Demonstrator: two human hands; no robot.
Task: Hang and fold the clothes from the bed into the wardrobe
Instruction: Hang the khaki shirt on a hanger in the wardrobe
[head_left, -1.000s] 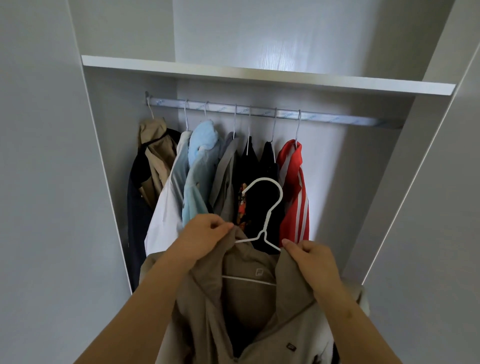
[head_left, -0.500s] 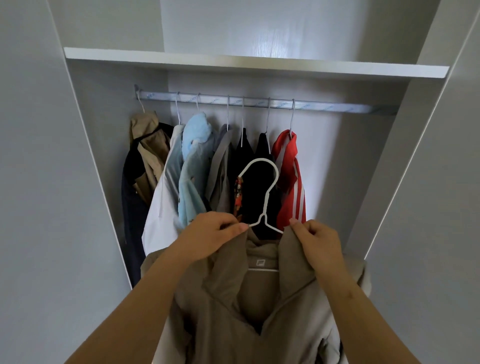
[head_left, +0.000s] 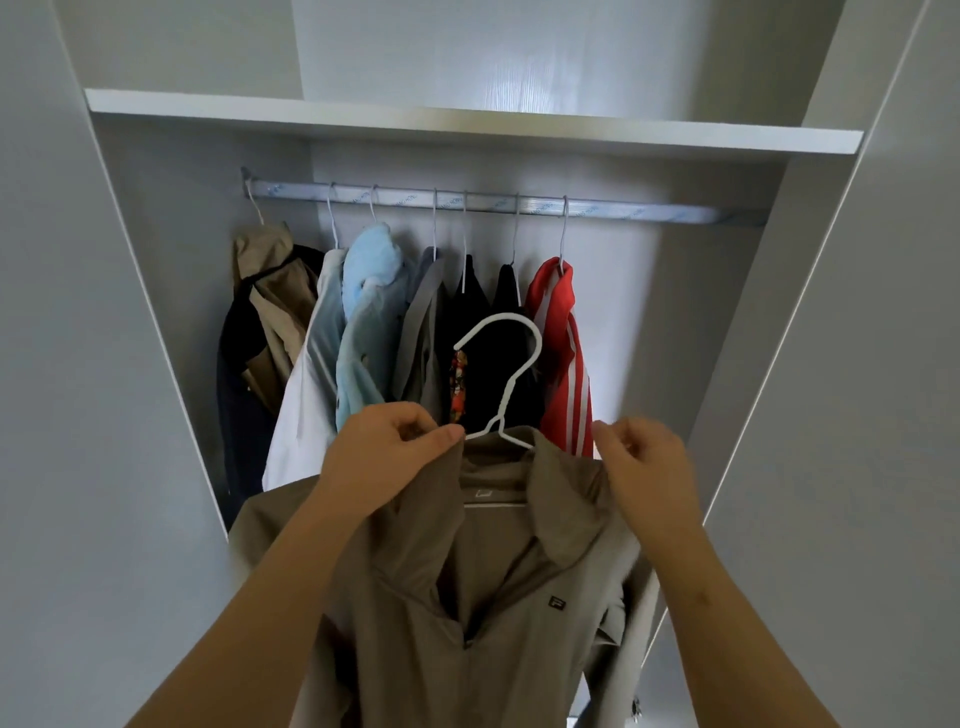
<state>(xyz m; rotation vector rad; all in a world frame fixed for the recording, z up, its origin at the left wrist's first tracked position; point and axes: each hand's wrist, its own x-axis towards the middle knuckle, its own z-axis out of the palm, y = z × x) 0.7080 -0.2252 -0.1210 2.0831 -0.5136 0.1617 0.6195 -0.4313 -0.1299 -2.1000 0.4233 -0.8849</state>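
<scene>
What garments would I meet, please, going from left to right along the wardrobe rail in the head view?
tan coat → white shirt → light blue shirt → grey garment → first black garment → second black garment → red striped jacket. The dark garment overlapping the tan coat is left out.

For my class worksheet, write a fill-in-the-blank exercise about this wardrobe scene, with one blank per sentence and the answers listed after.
1. The left hand and right hand hold up a beige coat on a ___ hanger.
2. The jacket hanging furthest right on the rod is ___ with white stripes.
3. In all, ___ hanger hooks sit over the rod.

Missing words: white; red; seven.
</scene>
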